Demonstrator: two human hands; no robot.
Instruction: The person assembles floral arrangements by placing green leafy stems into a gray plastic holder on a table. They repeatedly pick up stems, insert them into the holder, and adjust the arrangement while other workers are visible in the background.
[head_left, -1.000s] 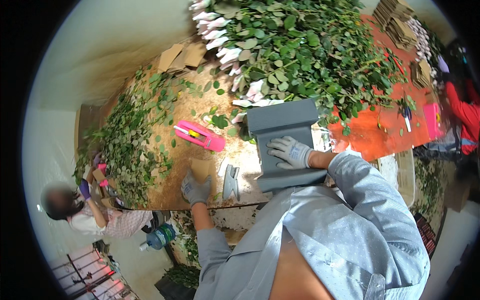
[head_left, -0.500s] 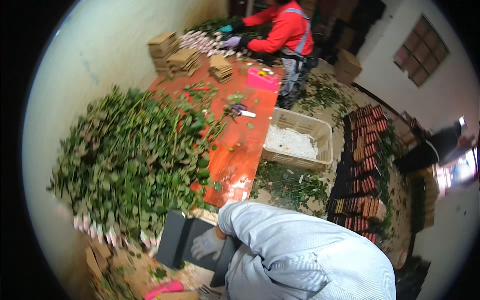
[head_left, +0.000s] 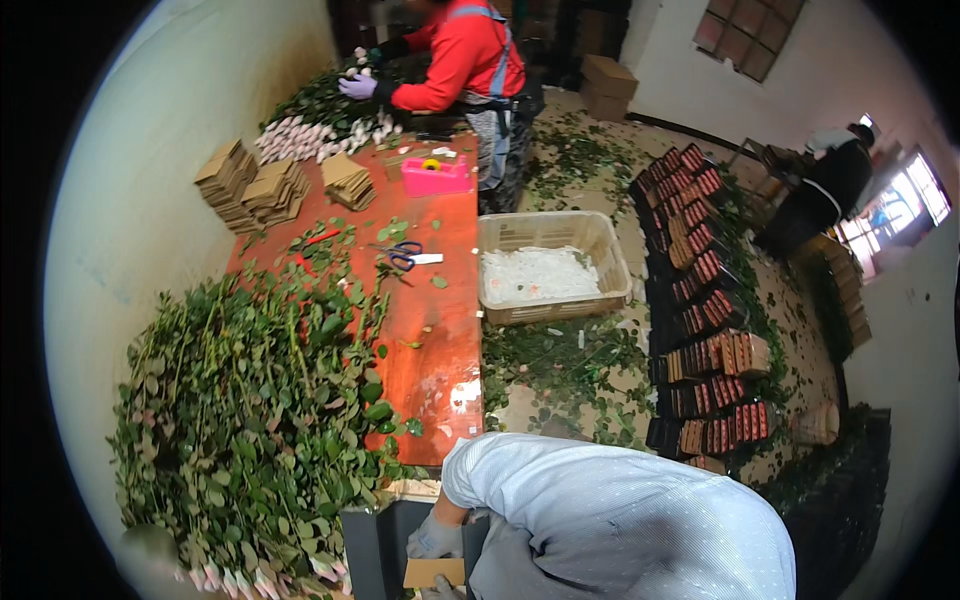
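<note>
A bare strip of orange table [head_left: 440,330] is left open toward 12 o'clock, hemmed at 9 o'clock by the heaped green stems [head_left: 250,410] and blocked farther on by scissors [head_left: 405,255].

long orange-red worktable [head_left: 440,330] stands against a pale plastered wall [head_left: 150,150]. concrete floor [head_left: 600,170] littered with green leaf trimmings. paned window [head_left: 735,25] in the far white wall; daylight enters at a bright opening [head_left: 890,215] on the right.

Long orange table [head_left: 440,330] bearing a large heap of leafy flower stems [head_left: 250,410], blue-handled scissors [head_left: 405,257], a pink tape dispenser [head_left: 436,176] and stacks of folded cardboard [head_left: 270,190]. Beside the table, the leaf-strewn floor [head_left: 560,370] carries a pale plastic crate [head_left: 553,268] and rows of dark boxed bundles [head_left: 705,330].
</note>
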